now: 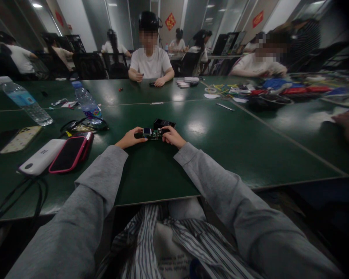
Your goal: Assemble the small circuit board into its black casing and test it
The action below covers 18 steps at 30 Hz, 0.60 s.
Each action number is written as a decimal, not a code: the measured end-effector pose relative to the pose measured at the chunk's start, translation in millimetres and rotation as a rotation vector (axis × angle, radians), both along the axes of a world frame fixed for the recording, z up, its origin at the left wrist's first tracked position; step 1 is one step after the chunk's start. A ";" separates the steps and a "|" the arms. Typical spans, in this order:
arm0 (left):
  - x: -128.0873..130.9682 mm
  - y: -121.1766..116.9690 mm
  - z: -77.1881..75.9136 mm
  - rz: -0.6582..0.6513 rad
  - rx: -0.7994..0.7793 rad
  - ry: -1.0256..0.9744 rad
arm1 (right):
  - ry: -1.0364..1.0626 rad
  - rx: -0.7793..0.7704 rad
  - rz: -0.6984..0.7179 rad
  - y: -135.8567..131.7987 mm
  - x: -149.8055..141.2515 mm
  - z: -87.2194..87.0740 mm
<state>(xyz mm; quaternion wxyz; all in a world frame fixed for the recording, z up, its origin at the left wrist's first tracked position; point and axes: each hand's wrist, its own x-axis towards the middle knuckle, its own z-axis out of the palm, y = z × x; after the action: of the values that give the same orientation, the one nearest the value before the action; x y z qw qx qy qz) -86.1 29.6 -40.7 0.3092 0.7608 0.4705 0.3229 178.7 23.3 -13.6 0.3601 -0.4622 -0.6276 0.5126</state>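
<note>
A small green circuit board with a little screen (152, 134) is held just above the green table, one end in each hand. My left hand (133, 138) grips its left end, thumb along the near edge and fingers behind. At the other end, the fingers of my right hand (172, 136) are closed on the board's right side; whether they also pinch a small part there, I cannot tell. Right behind the board lies a black case (164, 124), partly hidden by the board and my right hand.
On the left are a white power bank (42, 157), a phone in a pink case (69, 154), a patterned phone case (21, 139), and two water bottles (27, 101) (87, 101). A screwdriver-like tool (225, 106) lies right of centre. Bundled cables (273, 91) cover the far right. A person (151, 58) sits opposite.
</note>
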 end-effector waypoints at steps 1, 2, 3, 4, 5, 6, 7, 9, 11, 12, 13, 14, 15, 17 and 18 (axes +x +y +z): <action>0.0 -0.4 0.2 0.001 0.001 0.002 | 0.005 0.001 0.010 0.4 0.5 -0.2; 0.0 -0.7 0.3 0.004 0.004 0.006 | 0.007 0.002 0.019 1.0 1.0 -1.0; 0.1 -0.9 0.3 0.009 0.009 0.012 | 0.007 0.004 0.028 1.7 1.4 -2.1; 0.4 -1.0 0.1 0.017 0.018 0.018 | 0.006 0.006 0.039 2.4 1.7 -3.5; 0.8 -0.9 -0.2 0.028 0.030 0.015 | 0.006 0.010 0.051 3.0 2.0 -5.0; 1.4 -0.7 -0.6 0.038 0.044 0.004 | 0.007 0.016 0.066 3.4 2.2 -6.4; 2.1 -0.4 -1.2 0.046 0.056 -0.017 | 0.011 0.025 0.081 3.5 2.3 -7.5; 3.6 0.6 -2.9 0.066 0.070 -0.075 | 0.023 0.046 0.109 3.2 2.3 -9.0; 4.9 2.2 -5.3 0.100 0.076 -0.126 | 0.028 0.060 0.130 2.5 2.2 -9.4; 5.2 3.3 -6.8 0.120 0.083 -0.146 | 0.025 0.063 0.137 2.3 2.2 -9.4; 5.4 4.4 -8.4 0.137 0.094 -0.163 | 0.021 0.064 0.141 2.0 2.2 -9.2; 5.4 5.5 -10.0 0.147 0.107 -0.176 | 0.016 0.065 0.142 1.8 2.3 -8.9; 5.2 6.6 -11.5 0.150 0.122 -0.186 | 0.011 0.068 0.143 1.6 2.4 -8.6; 4.4 8.4 -14.0 0.155 0.147 -0.194 | 0.005 0.081 0.157 1.2 2.8 -8.0; 3.8 9.2 -14.8 0.165 0.158 -0.196 | 0.003 0.091 0.174 0.9 3.0 -7.7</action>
<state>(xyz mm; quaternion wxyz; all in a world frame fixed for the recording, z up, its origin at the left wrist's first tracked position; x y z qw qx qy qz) -82.2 38.8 -55.5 0.2651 0.7063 0.4723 0.4559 181.7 24.2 -21.3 0.3358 -0.3884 -0.6875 0.5136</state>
